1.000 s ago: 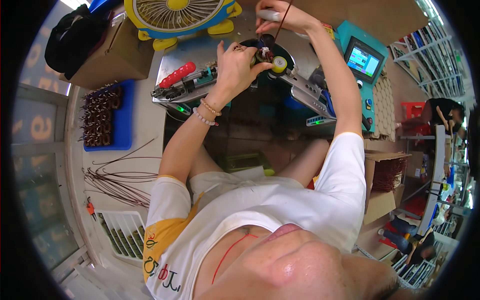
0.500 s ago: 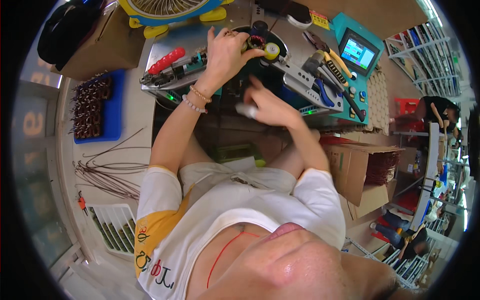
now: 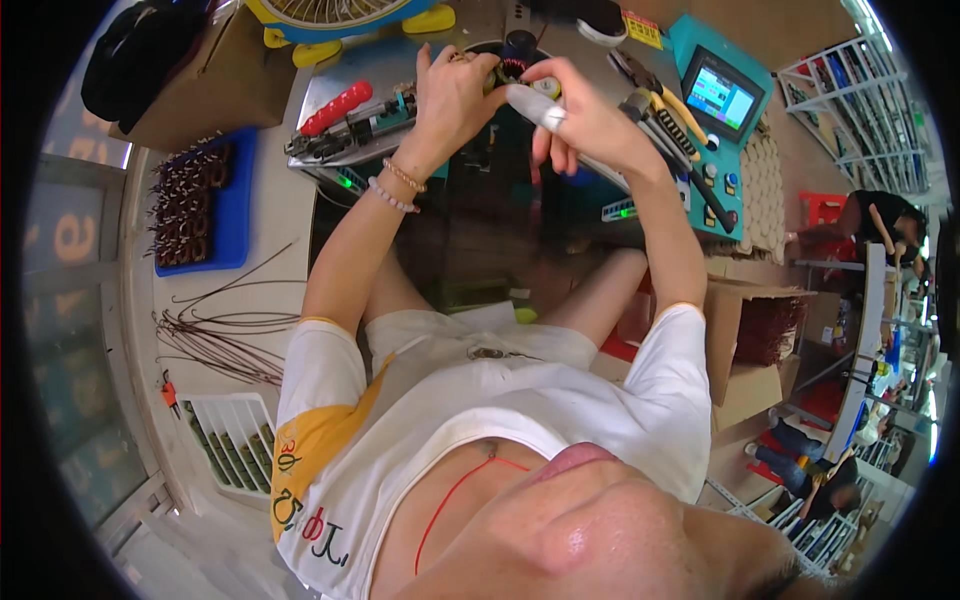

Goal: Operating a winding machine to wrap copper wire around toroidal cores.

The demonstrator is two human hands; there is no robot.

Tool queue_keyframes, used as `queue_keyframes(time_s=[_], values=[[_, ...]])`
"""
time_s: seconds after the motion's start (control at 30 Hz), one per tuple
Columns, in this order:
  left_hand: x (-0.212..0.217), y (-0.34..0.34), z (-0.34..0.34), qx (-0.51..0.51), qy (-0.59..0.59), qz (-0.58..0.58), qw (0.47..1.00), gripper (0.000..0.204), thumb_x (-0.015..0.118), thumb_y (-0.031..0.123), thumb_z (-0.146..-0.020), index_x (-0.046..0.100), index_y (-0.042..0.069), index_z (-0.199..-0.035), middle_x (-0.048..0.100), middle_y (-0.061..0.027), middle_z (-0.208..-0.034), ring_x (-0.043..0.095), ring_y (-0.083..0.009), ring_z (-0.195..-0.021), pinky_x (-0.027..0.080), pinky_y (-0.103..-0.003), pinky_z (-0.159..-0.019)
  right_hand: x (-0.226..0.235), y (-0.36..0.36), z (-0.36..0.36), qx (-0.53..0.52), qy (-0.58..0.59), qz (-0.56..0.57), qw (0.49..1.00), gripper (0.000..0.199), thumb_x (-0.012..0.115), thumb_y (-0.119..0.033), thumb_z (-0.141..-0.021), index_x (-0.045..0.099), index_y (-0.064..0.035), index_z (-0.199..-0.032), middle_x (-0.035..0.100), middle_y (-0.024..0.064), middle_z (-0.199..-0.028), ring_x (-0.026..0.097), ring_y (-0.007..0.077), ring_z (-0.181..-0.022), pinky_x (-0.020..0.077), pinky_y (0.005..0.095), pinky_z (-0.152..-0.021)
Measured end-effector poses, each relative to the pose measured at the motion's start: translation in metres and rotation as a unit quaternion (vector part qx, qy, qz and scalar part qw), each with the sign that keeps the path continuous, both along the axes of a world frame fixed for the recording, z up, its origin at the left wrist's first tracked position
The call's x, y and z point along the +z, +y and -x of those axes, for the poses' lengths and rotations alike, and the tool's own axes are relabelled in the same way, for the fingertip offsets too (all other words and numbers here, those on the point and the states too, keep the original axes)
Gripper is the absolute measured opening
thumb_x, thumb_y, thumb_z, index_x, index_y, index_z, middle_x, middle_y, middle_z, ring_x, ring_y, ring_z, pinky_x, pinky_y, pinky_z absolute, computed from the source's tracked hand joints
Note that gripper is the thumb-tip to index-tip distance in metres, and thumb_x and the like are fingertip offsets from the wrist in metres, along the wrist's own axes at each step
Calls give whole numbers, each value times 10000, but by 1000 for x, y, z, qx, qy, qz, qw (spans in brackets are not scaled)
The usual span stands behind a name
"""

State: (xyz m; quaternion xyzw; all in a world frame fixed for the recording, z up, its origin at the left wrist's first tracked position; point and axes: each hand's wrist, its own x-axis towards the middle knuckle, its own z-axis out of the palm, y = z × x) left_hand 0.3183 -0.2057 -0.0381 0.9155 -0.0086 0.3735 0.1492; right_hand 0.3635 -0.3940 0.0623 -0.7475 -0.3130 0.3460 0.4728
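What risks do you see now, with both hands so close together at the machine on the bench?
1. The left hand and right hand meet at the small round part of the machine; fingers might get pinched there.
2. The right hand's wrapped fingertip may grip less surely, so a slip seems possible.
3. The loose brown wires lie spread near the left elbow and might get swept off.

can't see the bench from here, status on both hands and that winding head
Left hand and right hand both on the round winding head. Grip unclear. Nothing between them.
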Motion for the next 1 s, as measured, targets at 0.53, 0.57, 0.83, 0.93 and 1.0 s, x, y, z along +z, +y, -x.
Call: queue_keyframes(time_s=[0.53,0.57,0.83,0.93,1.0], values=[[14,-29,24,-13,-147,87,985,423,818,267,-774,627,68,-1095,636,-112,-1129,612,-318,-1022,388,-572,-1020,53,11,-69,226,-256,155,927,763,767,-164,-825,402,-201,-1495,662,84,-821,652,163,-636,525,288,-562],[5,-36,41,-30,-187,138,972,354,809,190,-801,629,57,-1076,643,-117,-1106,614,-323,-1011,412,-545,-1007,44,-6,-64,235,-374,136,887,698,727,-114,-832,441,-184,-1464,656,107,-858,662,198,-740,529,346,-660],[-118,-82,18,-55,-37,384,921,608,654,113,-869,419,-10,-1416,518,-263,-1356,474,-416,-1297,351,-424,-1092,-50,-44,14,143,-617,-1,773,634,660,14,-755,570,-172,-1355,604,113,-1047,633,294,-824,540,381,-713],[-119,-66,20,-63,-36,343,937,522,669,126,-864,483,2,-1336,611,-203,-1195,574,-367,-1147,432,-415,-970,-53,-29,14,176,-671,-57,718,449,678,-23,-747,637,-116,-1184,609,88,-1036,635,267,-887,528,363,-745],[-120,-64,38,-81,29,392,916,429,683,134,-860,527,6,-1239,634,-133,-965,614,-318,-896,474,-404,-803,-45,-26,13,165,-701,-50,692,304,679,-42,-765,654,-111,-1060,614,71,-1037,626,264,-927,505,362,-796]])
